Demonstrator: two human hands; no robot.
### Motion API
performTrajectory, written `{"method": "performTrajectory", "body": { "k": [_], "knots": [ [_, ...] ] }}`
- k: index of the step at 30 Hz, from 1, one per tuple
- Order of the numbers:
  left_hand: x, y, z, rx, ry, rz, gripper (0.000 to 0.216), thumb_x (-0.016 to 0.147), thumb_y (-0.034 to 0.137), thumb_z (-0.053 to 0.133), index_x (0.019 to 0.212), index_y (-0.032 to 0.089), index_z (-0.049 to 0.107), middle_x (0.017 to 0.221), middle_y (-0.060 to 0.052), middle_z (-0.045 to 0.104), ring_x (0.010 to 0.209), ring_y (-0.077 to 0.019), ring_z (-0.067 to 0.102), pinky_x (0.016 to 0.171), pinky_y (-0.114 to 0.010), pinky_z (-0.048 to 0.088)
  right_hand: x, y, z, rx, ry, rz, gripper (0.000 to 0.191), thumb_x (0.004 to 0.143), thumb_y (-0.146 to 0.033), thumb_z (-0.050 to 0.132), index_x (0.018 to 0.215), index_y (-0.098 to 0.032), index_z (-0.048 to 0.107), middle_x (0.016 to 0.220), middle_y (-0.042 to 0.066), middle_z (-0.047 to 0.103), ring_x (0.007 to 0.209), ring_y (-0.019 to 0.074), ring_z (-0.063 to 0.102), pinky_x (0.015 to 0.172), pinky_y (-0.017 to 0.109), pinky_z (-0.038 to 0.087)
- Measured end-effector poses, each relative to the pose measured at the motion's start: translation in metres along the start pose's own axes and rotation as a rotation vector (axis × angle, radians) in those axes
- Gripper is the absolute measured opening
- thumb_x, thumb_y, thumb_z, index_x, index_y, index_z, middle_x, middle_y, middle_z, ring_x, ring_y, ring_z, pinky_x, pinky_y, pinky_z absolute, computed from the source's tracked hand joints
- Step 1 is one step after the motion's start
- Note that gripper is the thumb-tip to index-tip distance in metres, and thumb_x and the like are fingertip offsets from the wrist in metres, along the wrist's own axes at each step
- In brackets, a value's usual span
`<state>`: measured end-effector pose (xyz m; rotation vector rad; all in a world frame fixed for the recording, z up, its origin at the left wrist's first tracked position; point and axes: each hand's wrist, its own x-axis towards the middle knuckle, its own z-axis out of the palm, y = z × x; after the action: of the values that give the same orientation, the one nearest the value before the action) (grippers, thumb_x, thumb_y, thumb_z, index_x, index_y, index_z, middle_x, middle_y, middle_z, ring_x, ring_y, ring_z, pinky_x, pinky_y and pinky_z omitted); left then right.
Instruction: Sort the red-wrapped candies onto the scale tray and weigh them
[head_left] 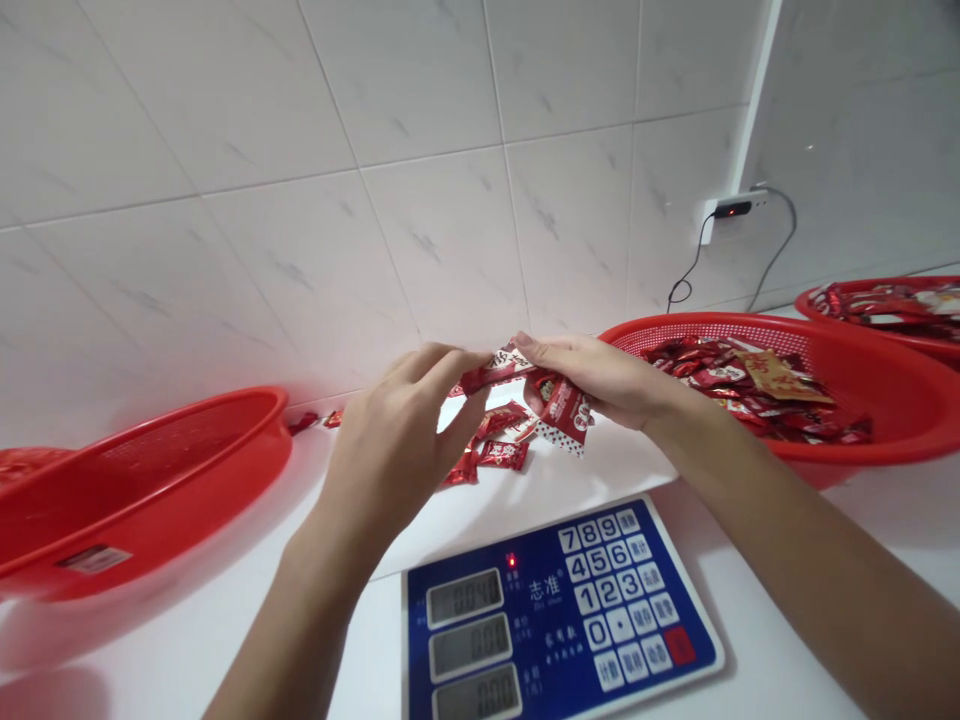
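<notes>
Above the white pan (600, 478) of a digital scale, my left hand (405, 425) pinches the left end of a red wrapped candy (495, 370). The fingers of my right hand (600, 378) are closed at that candy's other end. Under the right palm hangs another red candy packet (564, 412) with a dotted white edge, partly covered by the fingers. Several red wrapped candies (504, 454) lie on the pan below both hands. Nearer to me is the scale's blue panel (547, 610), with lit digits and a keypad.
A red basket (247, 430) stands at the left. On the right, a red basket (900, 400) holds many wrapped candies, and another filled red basket (817, 300) sits behind it. A tiled wall (435, 230) rises at the back, with a wired socket (709, 225).
</notes>
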<state>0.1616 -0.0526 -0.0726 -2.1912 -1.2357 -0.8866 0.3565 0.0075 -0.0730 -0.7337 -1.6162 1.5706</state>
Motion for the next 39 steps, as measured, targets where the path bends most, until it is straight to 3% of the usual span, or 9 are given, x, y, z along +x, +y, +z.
{"method": "performTrajectory", "body": {
  "k": [8,12,19,24,30,34,37,39],
  "knots": [
    [0.003,-0.002,0.004,-0.155,-0.03,-0.328,0.022,0.096,0.032,0.049,0.097,0.022,0.069,0.077,-0.003,0.075,0.064,-0.0197,0.07,0.062,-0.03,0.05,0.009,0.013,-0.004,-0.118,0.054,0.014,0.032,0.099,-0.045,0.061,0.086,-0.017,0.07,0.068,0.004,0.064,0.063,0.0156,0.059,0.056,0.024,0.049],
    [0.006,-0.011,0.003,-0.429,-0.204,-0.534,0.029,0.091,0.042,0.051,0.083,0.019,0.065,0.068,-0.004,0.069,0.056,-0.0194,0.066,0.054,-0.03,0.052,0.005,0.009,-0.006,-0.163,0.026,-0.022,0.03,0.098,-0.045,0.063,0.09,-0.017,0.069,0.077,0.004,0.068,0.062,0.0118,0.058,0.057,0.022,0.047],
    [0.007,-0.013,0.005,-0.537,-0.31,-0.524,0.033,0.087,0.047,0.053,0.075,0.019,0.064,0.066,-0.004,0.066,0.061,-0.02,0.065,0.059,-0.033,0.056,0.003,0.009,-0.008,-0.209,-0.081,-0.05,0.02,0.096,-0.038,0.069,0.094,-0.018,0.071,0.087,0.003,0.073,0.073,0.012,0.063,0.062,0.02,0.049],
    [0.006,-0.013,0.006,-0.483,-0.305,-0.537,0.032,0.087,0.045,0.054,0.07,0.019,0.063,0.063,-0.003,0.065,0.054,-0.0183,0.062,0.054,-0.031,0.052,0.005,0.01,-0.01,-0.253,-0.069,-0.059,0.029,0.098,-0.044,0.063,0.097,-0.017,0.073,0.078,0.004,0.07,0.063,0.0123,0.059,0.053,0.022,0.044],
    [0.004,-0.015,0.017,-0.547,-0.333,-0.574,0.033,0.085,0.047,0.055,0.079,0.018,0.068,0.072,-0.006,0.07,0.062,-0.0231,0.069,0.061,-0.036,0.058,0.006,0.01,-0.007,-0.269,-0.022,-0.119,0.029,0.087,-0.043,0.077,0.086,-0.015,0.071,0.074,0.002,0.068,0.057,0.0085,0.055,0.051,0.02,0.04],
    [0.002,-0.013,0.014,-0.523,-0.391,-0.613,0.034,0.086,0.048,0.057,0.094,0.017,0.071,0.085,-0.008,0.074,0.068,-0.0243,0.072,0.067,-0.038,0.059,0.007,0.011,-0.008,-0.307,0.017,-0.157,0.038,0.085,-0.052,0.076,0.083,-0.014,0.071,0.064,-0.001,0.061,0.048,0.0067,0.046,0.041,0.021,0.028],
    [0.002,-0.008,0.004,-0.476,-0.331,-0.624,0.037,0.087,0.049,0.063,0.105,0.019,0.072,0.104,-0.009,0.076,0.071,-0.0226,0.073,0.066,-0.036,0.058,0.006,0.01,-0.009,-0.298,0.034,-0.148,0.042,0.084,-0.057,0.075,0.087,-0.015,0.071,0.058,-0.003,0.057,0.043,0.0068,0.043,0.037,0.021,0.024],
    [0.002,-0.003,-0.004,-0.509,-0.267,-0.573,0.035,0.087,0.05,0.065,0.105,0.021,0.074,0.102,-0.006,0.077,0.072,-0.0202,0.072,0.064,-0.031,0.056,0.003,0.007,-0.008,-0.269,0.009,-0.163,0.043,0.084,-0.058,0.075,0.088,-0.015,0.072,0.059,-0.002,0.058,0.044,0.007,0.045,0.037,0.021,0.026]
  ]
}}
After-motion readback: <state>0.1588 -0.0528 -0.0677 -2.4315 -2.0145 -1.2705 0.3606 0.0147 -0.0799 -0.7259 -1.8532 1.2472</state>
